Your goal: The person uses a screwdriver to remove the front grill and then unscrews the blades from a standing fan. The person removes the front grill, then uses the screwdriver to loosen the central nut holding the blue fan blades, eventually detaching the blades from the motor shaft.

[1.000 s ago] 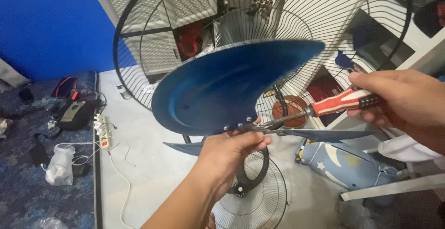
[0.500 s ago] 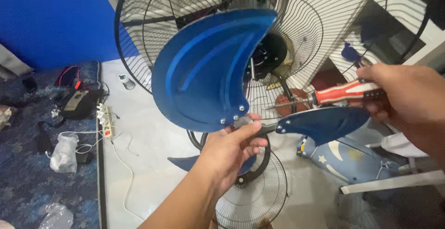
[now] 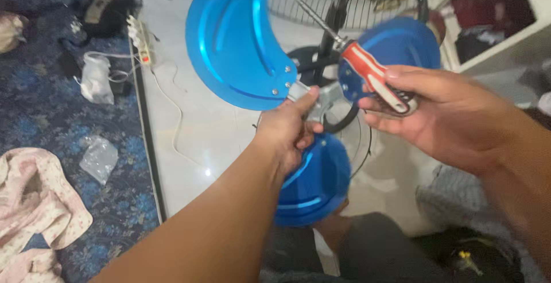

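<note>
- We see a blue fan blade assembly (image 3: 232, 42) with three broad, curved, glossy blades joined to a grey metal hub (image 3: 318, 100): one blade rises to the upper left, one (image 3: 396, 45) spreads to the upper right, one (image 3: 313, 182) hangs low.
- We see small rivets fixing the upper-left blade to its hub arm.
- We see a screwdriver (image 3: 367, 73) with a red and white striped handle and dark grip end, its metal shaft angled up to the left, above the hub.
</note>
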